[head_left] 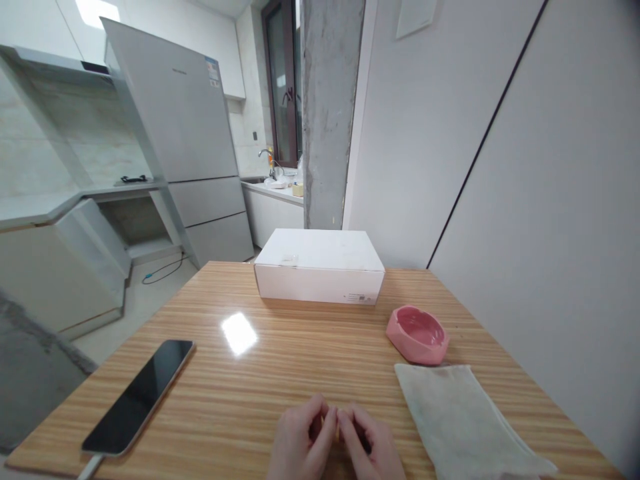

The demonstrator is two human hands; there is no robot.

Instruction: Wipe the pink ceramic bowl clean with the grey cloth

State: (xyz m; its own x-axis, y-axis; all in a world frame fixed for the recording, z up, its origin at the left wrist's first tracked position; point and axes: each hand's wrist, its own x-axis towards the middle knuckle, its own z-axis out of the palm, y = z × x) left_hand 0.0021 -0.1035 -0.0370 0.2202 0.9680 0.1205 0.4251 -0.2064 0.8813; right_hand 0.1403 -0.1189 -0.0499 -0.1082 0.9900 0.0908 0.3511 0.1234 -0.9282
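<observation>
My left hand [304, 437] and my right hand [369, 440] meet over the near edge of the wooden table [225, 407]. On each, thumb and forefinger are pinched closed, and the fingertips of both hands come together. A tiny yellowish spot shows between the fingers, too small to name. To the right of my right hand lies a folded pale cloth [455, 420]. Just beyond the cloth sits a pink faceted ashtray [420, 350] with notches in its rim. Off to the left, a phone [143, 397] with a dark screen lies flat.
A closed white box [320, 283] stands at the table's far edge. A white cable [91, 467] runs from the phone over the near left edge. A white wall [565, 267] borders the right side. Behind are a concrete pillar [333, 120] and a fridge [175, 113].
</observation>
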